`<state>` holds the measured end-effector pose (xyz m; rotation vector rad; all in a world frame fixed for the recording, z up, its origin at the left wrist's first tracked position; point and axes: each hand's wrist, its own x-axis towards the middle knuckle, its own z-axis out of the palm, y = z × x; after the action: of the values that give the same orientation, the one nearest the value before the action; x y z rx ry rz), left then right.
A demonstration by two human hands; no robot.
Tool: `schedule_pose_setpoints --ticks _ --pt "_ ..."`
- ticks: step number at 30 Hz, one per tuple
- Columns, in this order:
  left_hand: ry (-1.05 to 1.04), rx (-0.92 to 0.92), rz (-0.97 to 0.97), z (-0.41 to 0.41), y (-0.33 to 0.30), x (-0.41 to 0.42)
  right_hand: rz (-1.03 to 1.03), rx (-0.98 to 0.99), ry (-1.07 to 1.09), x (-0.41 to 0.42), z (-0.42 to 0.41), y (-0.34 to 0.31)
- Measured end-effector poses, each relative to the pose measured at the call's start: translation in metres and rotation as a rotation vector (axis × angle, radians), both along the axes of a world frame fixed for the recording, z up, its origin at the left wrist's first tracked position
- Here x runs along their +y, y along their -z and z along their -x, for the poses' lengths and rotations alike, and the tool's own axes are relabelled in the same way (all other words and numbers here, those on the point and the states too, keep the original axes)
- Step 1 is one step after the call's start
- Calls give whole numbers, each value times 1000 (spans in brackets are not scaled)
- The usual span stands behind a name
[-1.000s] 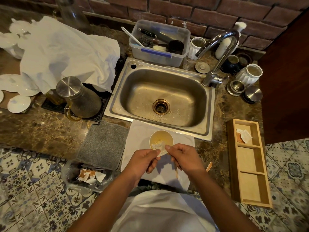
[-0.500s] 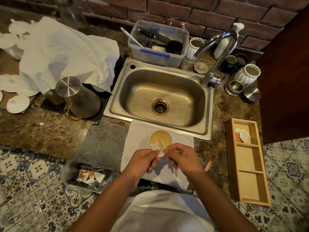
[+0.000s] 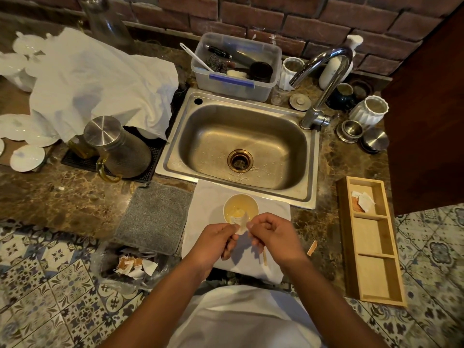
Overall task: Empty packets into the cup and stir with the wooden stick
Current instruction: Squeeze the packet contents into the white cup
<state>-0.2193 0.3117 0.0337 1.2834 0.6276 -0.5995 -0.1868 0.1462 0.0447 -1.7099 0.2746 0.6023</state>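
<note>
Brushed steel sink (image 3: 311, 169), wooden tray (image 3: 376, 280)

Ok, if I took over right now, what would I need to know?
Left hand and right hand both pinch one packet, tipped over the cup.
The cup sits on a white cloth in front of the sink.
A wooden stick lies on the cloth under the right hand.
More packets wait in the wooden tray's far compartment.
Left: finish emptying, then stir.
</note>
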Motion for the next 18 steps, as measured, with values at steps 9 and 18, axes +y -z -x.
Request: schedule_pose_setpoints --ticks 9,18 --pt "14 -17 -8 2 -3 -2 -169 125 74 -4 1 0" --pt "25 -23 -11 4 -5 -3 -116 192 20 -4 3 -2"
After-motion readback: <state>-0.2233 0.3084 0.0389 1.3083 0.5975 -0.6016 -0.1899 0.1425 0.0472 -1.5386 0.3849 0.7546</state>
